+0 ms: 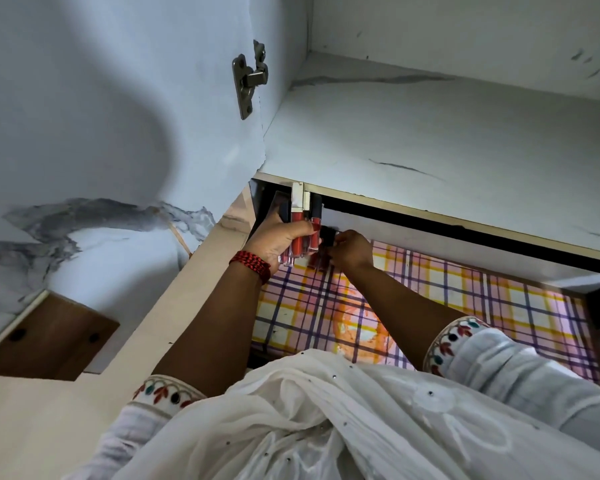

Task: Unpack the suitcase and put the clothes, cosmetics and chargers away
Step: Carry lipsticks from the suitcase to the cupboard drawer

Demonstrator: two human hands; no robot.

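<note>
— The lip-gloss tubes (297,233) in your left hand (280,241) look like clear, glossy plastic. One cap has a pale gold metallic sheen.

— And the black cap (327,234) your right hand (352,252) pinches?

— It's blurred, so you can only call it dark and dull. Your drawer liner (465,306) is a smooth checked sheet, paper or plastic.

— The shelf board (430,133) above you?

— Smooth marble-print laminate with a low sheen and a raw pale edge. Your hinge (245,84) is grey metal. Your sleeve (499,362) is crinkled white cloth with an embroidered cuff, your scarf (309,410) is sheer, and your wrist band (252,263) is twisted thread.
</note>
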